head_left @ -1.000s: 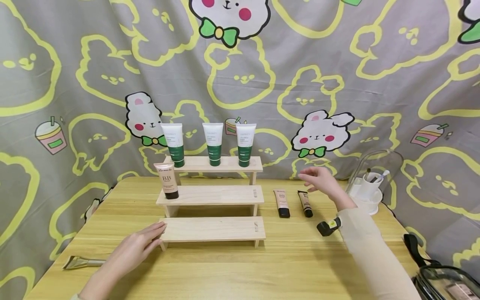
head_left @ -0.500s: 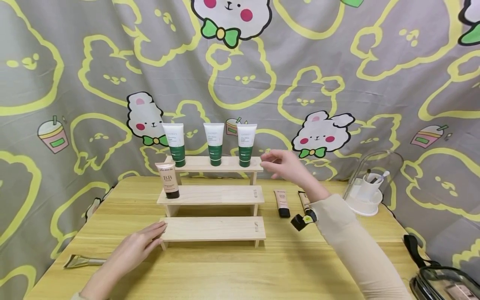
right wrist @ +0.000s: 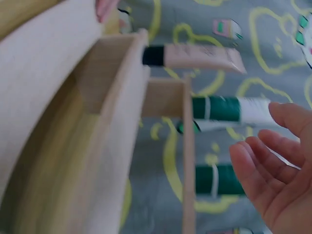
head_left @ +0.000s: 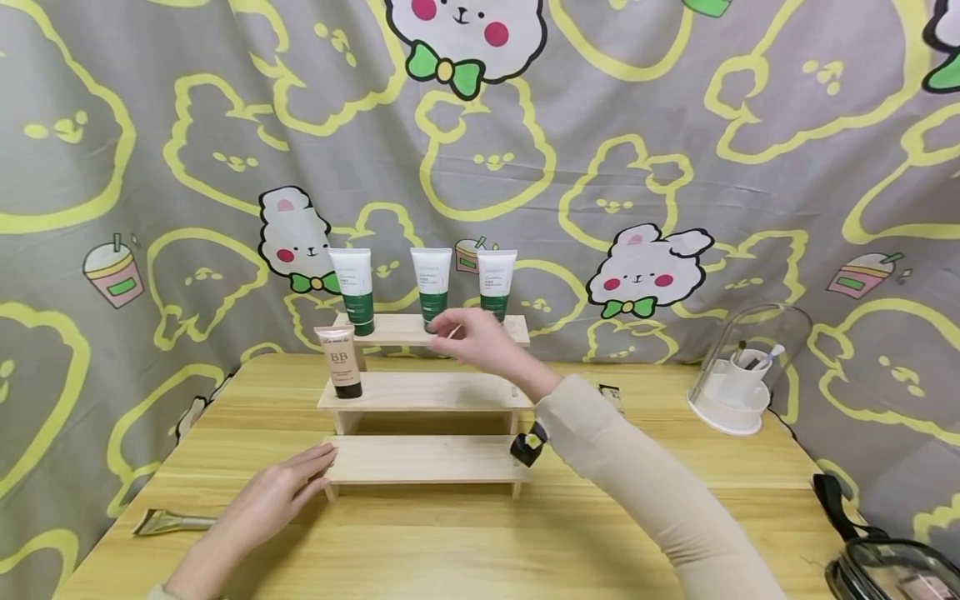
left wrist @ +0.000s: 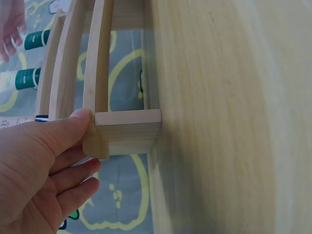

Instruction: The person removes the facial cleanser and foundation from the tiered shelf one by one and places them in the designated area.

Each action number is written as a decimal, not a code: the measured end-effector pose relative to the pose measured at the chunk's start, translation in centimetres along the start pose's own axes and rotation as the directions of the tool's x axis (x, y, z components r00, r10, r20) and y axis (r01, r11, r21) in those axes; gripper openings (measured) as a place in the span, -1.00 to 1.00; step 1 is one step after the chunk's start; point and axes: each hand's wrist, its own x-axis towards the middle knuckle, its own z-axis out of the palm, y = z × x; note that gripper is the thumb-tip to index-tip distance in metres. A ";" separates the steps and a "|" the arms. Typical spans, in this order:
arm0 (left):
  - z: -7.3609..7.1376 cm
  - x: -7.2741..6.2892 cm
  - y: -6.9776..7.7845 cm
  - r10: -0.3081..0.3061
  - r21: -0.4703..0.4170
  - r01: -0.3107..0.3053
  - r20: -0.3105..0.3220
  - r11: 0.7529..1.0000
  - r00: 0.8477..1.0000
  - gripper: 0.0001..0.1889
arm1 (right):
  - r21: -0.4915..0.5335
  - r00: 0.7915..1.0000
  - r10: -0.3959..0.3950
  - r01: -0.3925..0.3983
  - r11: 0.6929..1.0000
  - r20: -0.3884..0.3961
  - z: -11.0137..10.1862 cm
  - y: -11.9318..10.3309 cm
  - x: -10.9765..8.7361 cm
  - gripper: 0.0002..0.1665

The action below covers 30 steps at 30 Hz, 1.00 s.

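Note:
My left hand point(head_left: 273, 496) holds the left end of the bottom step of a three-step wooden shelf point(head_left: 427, 458). In the left wrist view the thumb presses on that step's edge, and the fingers are partly behind it. My right hand point(head_left: 483, 343) hovers in front of the top step with its fingers loosely bent, nothing between them. Three white-and-green tubes point(head_left: 354, 292) stand on their caps on the top step; the hand partly covers the right two. A pink BB cream tube point(head_left: 343, 362) stands at the middle step's left end.
A flat brush point(head_left: 171, 522) lies left of my left hand. Behind my right sleeve a small dark-capped tube point(head_left: 612, 397) partly shows. At the right stand a clear dome with a white holder point(head_left: 738, 392) and a black-trimmed clear bag point(head_left: 892, 567).
My right hand has moved left from above the loose tubes to the front of the shelf's top step. Its arm now hides the loose BB tube. The left hand stays put.

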 end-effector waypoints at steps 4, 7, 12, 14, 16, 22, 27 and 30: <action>0.0 0.0 0.1 -0.011 -0.004 0.011 0.001 1.000 1.000 -0.63 | 0.045 1.000 -0.012 0.011 0.999 0.022 2.5 -0.7 0.9 -0.70; 0.0 0.0 0.1 -0.011 -0.002 0.011 0.003 1.000 1.000 -0.63 | 0.099 0.999 -0.017 0.014 0.995 0.031 4.2 -1.1 1.3 -0.69; 0.0 -0.1 0.0 -0.011 -0.001 0.011 0.005 1.000 1.000 -0.63 | 0.158 1.000 -0.004 -0.001 0.987 0.031 6.6 -1.4 2.0 -0.68; 0.1 0.0 0.0 -0.009 0.002 0.009 0.004 1.000 1.000 -0.63 | 0.179 1.000 0.011 -0.016 0.984 0.027 7.6 -1.3 2.3 -0.66; 0.1 0.0 0.0 -0.005 0.005 0.005 0.001 1.000 1.000 -0.63 | 0.174 1.000 0.023 -0.026 0.984 0.018 8.4 -1.2 2.6 -0.63; 0.1 0.0 0.0 -0.002 0.006 0.002 -0.005 1.000 1.000 -0.63 | 0.186 0.997 0.077 -0.074 0.980 -0.011 10.5 -0.7 3.2 -0.62; 0.1 0.0 -0.1 -0.002 0.003 0.002 0.002 1.000 1.000 -0.63 | 0.213 0.993 0.114 -0.106 0.971 -0.022 11.6 -0.2 3.7 -0.64; 0.0 0.1 -0.1 -0.001 0.000 0.001 0.007 1.000 1.000 -0.63 | 0.230 0.991 0.128 -0.117 0.966 -0.034 11.9 -0.1 4.0 -0.65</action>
